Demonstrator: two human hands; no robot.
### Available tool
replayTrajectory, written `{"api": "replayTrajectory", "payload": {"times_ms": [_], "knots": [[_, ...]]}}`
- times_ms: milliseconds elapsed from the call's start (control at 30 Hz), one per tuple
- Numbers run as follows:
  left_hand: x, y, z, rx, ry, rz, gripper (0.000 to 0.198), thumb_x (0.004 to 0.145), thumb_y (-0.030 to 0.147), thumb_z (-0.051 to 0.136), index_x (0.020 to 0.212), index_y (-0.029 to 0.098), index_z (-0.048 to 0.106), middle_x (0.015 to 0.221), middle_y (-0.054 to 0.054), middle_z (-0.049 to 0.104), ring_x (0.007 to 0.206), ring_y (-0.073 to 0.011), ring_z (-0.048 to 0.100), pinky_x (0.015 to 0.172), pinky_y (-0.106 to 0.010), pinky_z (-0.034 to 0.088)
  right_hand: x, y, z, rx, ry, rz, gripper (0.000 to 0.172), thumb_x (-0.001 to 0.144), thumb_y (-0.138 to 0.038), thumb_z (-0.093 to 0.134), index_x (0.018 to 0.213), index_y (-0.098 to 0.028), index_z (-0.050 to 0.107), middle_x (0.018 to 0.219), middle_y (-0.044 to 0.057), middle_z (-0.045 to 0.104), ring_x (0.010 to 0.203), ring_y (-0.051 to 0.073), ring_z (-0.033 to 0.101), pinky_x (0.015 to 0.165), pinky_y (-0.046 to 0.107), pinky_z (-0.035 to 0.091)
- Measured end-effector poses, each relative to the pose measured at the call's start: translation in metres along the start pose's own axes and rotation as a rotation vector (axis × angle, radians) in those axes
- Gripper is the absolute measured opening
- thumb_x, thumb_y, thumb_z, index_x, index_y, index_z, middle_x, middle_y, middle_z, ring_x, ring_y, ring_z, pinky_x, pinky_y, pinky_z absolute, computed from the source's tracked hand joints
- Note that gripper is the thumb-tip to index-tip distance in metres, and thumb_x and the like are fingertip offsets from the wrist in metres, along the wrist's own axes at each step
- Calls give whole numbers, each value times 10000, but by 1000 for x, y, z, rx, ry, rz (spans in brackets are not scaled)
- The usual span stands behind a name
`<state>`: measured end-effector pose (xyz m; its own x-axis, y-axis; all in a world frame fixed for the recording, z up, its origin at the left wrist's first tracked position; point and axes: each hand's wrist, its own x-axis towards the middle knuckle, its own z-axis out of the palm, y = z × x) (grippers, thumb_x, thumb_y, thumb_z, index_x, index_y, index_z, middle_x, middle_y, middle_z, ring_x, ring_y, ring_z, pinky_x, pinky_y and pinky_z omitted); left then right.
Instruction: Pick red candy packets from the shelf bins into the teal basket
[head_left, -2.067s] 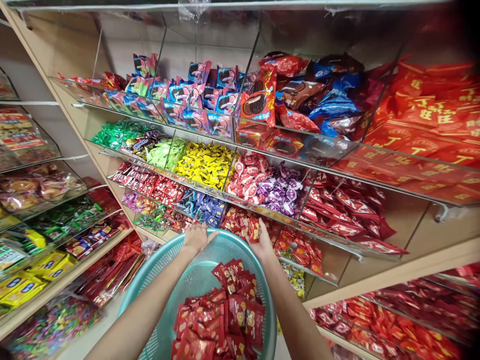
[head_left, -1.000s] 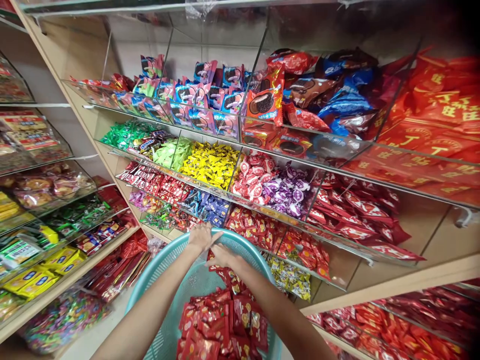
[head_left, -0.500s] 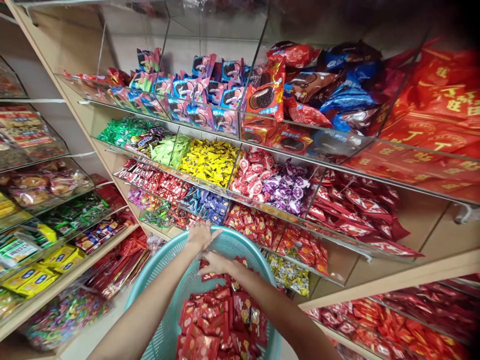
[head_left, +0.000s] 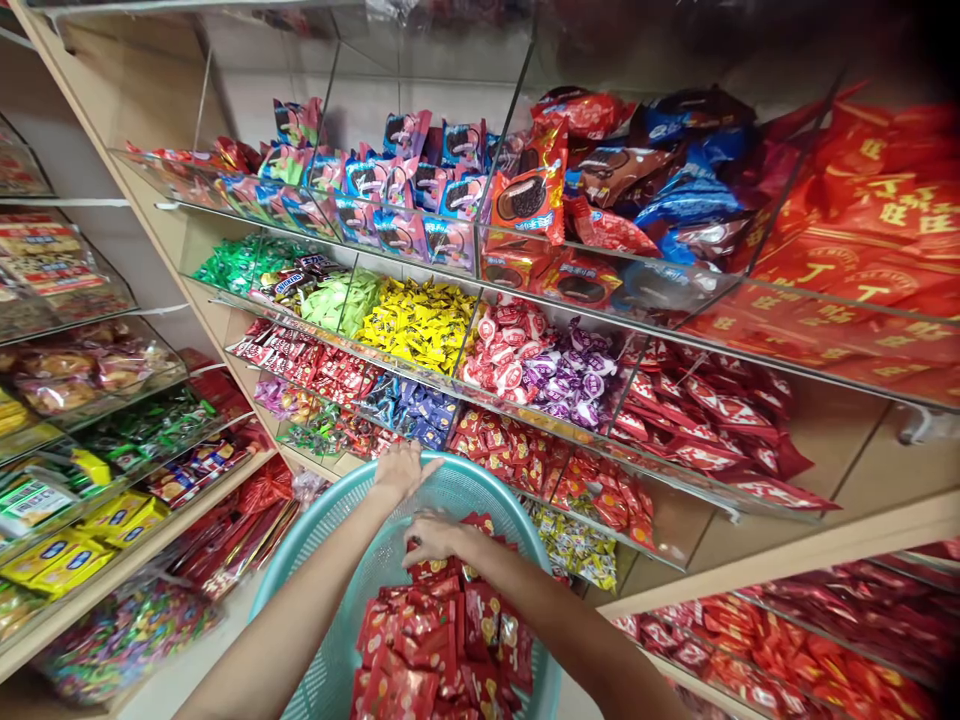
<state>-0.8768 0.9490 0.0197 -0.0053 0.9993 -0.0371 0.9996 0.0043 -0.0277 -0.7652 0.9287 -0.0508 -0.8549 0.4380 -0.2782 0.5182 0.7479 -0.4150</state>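
A turquoise plastic basket (head_left: 296, 545) with slotted sides stands low in front of me, tilted against the shelves. Inside it lies a heap of small red candy packets (head_left: 416, 630). My left hand (head_left: 401, 470) is closed over the far rim, its thumb stretched to the right along the edge. My right hand (head_left: 435, 540) is down inside the basket at the far end of the heap. Its fingers curl around red packets there, partly hidden by the hand itself.
Glass-fronted shelves hold yellow candies (head_left: 420, 325), purple candies (head_left: 574, 375) and wrapped cookies (head_left: 525, 195). A side shelf on the left carries yellow packs (head_left: 60, 565). A bag of colourful sweets (head_left: 127, 635) sits at the lower left. Glass edges overhang the basket's far side.
My right hand has shifted slightly right and toward me inside the basket, its fingers curling more over the packets. My left hand stays on the rim.
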Motion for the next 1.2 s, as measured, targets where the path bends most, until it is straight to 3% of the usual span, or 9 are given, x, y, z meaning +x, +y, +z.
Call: {"api": "replayTrajectory", "payload": {"times_ms": [133, 233, 333, 500, 667, 767, 1000, 1100, 1200], "knots": [[0, 0, 0, 6, 14, 4, 751, 807, 656, 93, 1088, 86, 493, 1022, -173, 560, 990, -293, 491, 842, -374, 328, -7, -3, -10, -62, 118, 22, 345, 767, -491, 503, 911, -226, 670, 890, 55, 666, 812, 211, 576, 692, 313, 427], [0, 0, 0, -3, 16, 5, 749, 806, 657, 105, 1088, 80, 492, 1017, -179, 557, 990, -296, 490, 842, -376, 324, -10, -1, -8, -69, 110, 17, 357, 669, -502, 614, 882, -223, 677, 853, 61, 670, 796, 233, 585, 703, 344, 431], [0, -1, 2, -4, 11, 2, 749, 808, 654, 104, 1103, 80, 483, 1019, -182, 555, 999, -296, 484, 845, -377, 321, -11, 5, 0, -68, 126, -9, 238, 577, -370, 725, 769, -236, 682, 730, 26, 665, 690, 209, 584, 660, 328, 431], [1, -1, 5, -4, 22, -6, 748, 804, 661, 93, 1089, 95, 489, 1023, -168, 558, 990, -286, 489, 846, -372, 329, -13, 11, 5, 14, 241, -27, 76, 695, -297, 635, 731, -252, 685, 676, 7, 653, 614, 166, 553, 592, 286, 401], [2, -1, 5, -1, 31, -3, 739, 806, 658, 101, 1085, 95, 490, 1020, -170, 558, 987, -285, 491, 842, -369, 332, -15, 8, 1, 20, 163, -20, 247, 754, -268, 562, 525, -211, 634, 497, -9, 578, 466, 116, 455, 597, 302, 383], [1, -1, 4, -2, 32, 1, 734, 805, 661, 105, 1058, 97, 502, 1012, -167, 561, 987, -288, 492, 838, -369, 337, -17, 4, 2, 6, 155, -17, 260, 756, -282, 567, 509, -218, 620, 462, -22, 547, 453, 107, 428, 632, 318, 395], [1, -1, 3, 13, 25, 6, 745, 808, 655, 114, 1095, 80, 491, 1031, -187, 554, 1000, -296, 490, 845, -389, 326, -27, -9, 3, -133, 216, -1, 251, 772, -371, 550, 633, -204, 676, 746, 79, 611, 788, 238, 526, 748, 414, 403], [1, 0, 3, 9, 26, 12, 764, 805, 658, 97, 1098, 70, 488, 1016, -190, 556, 986, -296, 496, 838, -390, 328, -37, -13, -12, -123, 247, -10, 285, 813, -409, 488, 798, -201, 683, 857, 97, 609, 835, 247, 520, 745, 390, 398], [2, -1, 5, 10, 29, 9, 762, 803, 662, 95, 1089, 76, 491, 1014, -185, 557, 984, -296, 495, 835, -390, 329, -50, -10, -38, -42, 381, -39, 311, 861, -381, 411, 829, -196, 658, 875, 70, 620, 796, 194, 527, 719, 313, 393]]}}
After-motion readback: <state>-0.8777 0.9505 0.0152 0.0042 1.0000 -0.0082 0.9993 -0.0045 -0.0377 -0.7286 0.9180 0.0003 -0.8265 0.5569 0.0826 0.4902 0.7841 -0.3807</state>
